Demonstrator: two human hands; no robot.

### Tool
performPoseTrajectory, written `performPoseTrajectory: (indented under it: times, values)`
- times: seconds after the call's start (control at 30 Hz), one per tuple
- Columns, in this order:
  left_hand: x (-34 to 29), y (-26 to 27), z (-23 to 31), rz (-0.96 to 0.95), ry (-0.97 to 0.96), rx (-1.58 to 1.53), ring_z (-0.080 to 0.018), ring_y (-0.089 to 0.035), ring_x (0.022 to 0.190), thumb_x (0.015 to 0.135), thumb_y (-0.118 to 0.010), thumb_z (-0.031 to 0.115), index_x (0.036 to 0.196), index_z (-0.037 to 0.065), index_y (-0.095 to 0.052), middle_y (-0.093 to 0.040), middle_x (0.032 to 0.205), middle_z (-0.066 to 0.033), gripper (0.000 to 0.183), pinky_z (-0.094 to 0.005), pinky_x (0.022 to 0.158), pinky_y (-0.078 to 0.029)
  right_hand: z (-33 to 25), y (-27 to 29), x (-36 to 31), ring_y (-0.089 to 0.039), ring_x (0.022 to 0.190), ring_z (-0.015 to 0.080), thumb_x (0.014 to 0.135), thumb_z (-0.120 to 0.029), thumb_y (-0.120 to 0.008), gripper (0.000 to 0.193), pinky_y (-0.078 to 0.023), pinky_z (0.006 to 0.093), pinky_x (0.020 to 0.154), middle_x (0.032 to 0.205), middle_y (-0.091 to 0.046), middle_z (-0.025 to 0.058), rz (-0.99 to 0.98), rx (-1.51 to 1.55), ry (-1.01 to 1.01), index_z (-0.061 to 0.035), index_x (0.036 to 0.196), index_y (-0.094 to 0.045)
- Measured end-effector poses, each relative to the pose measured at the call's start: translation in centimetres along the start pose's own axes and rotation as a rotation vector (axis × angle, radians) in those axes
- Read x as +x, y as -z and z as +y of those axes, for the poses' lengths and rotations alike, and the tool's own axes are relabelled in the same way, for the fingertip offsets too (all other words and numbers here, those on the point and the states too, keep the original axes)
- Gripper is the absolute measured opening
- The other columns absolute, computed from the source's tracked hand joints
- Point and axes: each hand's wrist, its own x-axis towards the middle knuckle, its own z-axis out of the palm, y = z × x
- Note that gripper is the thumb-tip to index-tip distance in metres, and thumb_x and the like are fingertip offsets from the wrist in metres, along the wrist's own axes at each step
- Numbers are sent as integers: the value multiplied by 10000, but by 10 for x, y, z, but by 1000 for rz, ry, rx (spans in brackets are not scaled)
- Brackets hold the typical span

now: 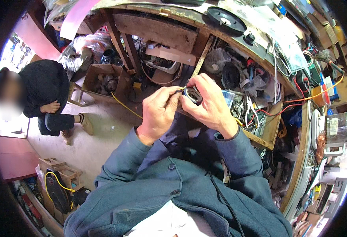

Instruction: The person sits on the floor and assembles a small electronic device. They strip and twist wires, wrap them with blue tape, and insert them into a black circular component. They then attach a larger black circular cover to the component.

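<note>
Both hands meet in front of my chest, fingertips almost touching. My right hand (pixel 210 103) is closed round a roll of dark tape (pixel 194 96), its ring opening facing up between thumb and fingers. My left hand (pixel 159 110) pinches a thin dark piece beside the roll, with a bit of yellow wire (pixel 180 89) showing at the fingertips. A yellow cable (pixel 127 108) rises from the left toward my left hand. Whether it is the same wire I cannot tell, since the hand hides its end. The fingers cover most of the join.
Ahead stands a cluttered wooden bench (pixel 181 15) with a black round part (pixel 226 19) on it. An open drawer at right holds pliers (pixel 251 111) and loose tools. A cardboard box (pixel 104 81) sits on the floor. At left, a person (pixel 45 91) in dark clothes sits.
</note>
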Motion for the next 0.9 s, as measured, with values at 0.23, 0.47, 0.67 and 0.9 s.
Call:
performPoseTrajectory:
  times: [0.23,0.47,0.67,0.9]
  values:
    - [-8,1,-4,-16,106,-169,-142,-700,785,936,-712,8,1062,-24,-707,-719,912,-113,130,-271,694,-546,-8,2,0,-635,783,411,859,-258,-685,311,-519,465,702,863,-622,210,-83,113,-55,2,1002,-591]
    - [-13,-2,-8,-63,35,44,-185,-704,849,950,-678,-3,1142,-15,-644,-720,965,-153,195,-304,764,-556,-1,-9,-1,-623,741,412,906,-272,-602,240,-496,493,650,790,-598,191,-82,-21,28,-32,899,-599]
    - [-4,-16,-24,30,100,94,-222,-706,805,1002,-635,68,1129,-5,-624,-714,925,-161,146,-346,724,-549,7,-24,11,-644,705,392,909,-311,-594,314,-503,486,635,729,-624,180,-5,-83,30,-40,753,-622]
    - [53,33,-119,313,240,240,-224,-664,774,1001,-626,132,1033,-16,-648,-713,891,-168,153,-367,718,-536,-48,-28,-9,-597,624,366,817,-244,-643,215,-491,465,594,666,-559,149,-141,187,99,-60,723,-584]
